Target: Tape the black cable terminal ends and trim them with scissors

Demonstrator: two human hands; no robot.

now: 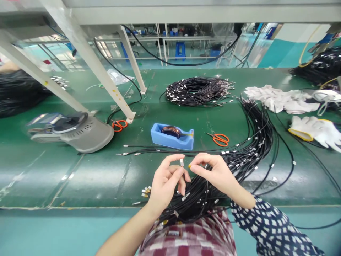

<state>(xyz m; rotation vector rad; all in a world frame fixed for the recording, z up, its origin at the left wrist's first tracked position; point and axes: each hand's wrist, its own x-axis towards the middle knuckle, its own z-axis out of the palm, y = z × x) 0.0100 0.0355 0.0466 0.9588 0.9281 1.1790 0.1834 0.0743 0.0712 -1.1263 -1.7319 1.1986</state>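
My left hand is raised over the front of the green bench, a small white tag at its index fingertip, with the thumb lower. Close on its right, my right hand pinches a tiny yellow piece between thumb and index finger. Below both hands a thick bundle of black cables with white labels hangs over the bench edge onto my lap. Several small white and yellow connectors lie left of my left hand. Behind the hands is a blue tape dispenser with brown tape.
Orange-handled scissors lie right of the dispenser; another pair is by the metal post. A grey round machine stands at left. A cable coil lies behind, white gloves at right. A metal frame rises at the left.
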